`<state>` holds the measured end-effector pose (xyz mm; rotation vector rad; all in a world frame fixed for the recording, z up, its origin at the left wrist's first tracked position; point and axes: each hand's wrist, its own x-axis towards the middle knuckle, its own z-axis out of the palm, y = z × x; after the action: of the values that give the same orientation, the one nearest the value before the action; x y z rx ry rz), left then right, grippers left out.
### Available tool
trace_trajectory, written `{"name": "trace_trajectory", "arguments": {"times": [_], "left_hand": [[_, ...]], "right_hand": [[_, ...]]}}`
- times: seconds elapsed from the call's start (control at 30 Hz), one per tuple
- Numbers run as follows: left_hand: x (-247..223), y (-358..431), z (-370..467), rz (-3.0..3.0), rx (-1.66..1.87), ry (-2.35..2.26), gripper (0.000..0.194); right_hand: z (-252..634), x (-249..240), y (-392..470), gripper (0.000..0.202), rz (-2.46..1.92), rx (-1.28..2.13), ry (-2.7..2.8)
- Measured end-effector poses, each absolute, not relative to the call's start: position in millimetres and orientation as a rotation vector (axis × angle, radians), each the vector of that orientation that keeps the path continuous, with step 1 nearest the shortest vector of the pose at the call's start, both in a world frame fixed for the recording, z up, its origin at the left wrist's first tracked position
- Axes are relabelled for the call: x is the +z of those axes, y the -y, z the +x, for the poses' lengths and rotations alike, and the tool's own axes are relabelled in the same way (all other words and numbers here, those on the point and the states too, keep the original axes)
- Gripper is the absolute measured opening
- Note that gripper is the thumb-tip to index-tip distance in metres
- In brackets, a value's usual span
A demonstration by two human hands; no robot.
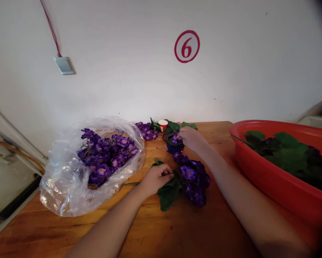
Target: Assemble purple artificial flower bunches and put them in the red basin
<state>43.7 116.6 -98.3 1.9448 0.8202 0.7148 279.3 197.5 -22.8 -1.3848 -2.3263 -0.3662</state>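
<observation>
2 bare arms (118,222) stretched over the wooden table (155,233), the right reaching farther. The left hand (155,178) is knuckles-up, fingers curled and clamped on the leafy part of a purple artificial flower spray (195,182), with the blooms just right of it. The right hand (192,139) has its fingertips pinched on a purple blossom (175,137) right at the mouth of the dark blue pot (174,147). Hard to tell if the blossom touches anything inside tbh, and the left hand hides part of the stem (131,184).
</observation>
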Motion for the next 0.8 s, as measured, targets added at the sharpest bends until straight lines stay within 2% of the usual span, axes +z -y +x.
{"name": "trace_trajectory", "arguments": {"times": [0.8], "left_hand": [[-101.0, -116.9, 42.9, 1.940, 0.708, -0.828, 0.018]], "right_hand": [[271.8, -11.7, -185.9, 0.031, -1.368, -0.431, 2.289]]}}
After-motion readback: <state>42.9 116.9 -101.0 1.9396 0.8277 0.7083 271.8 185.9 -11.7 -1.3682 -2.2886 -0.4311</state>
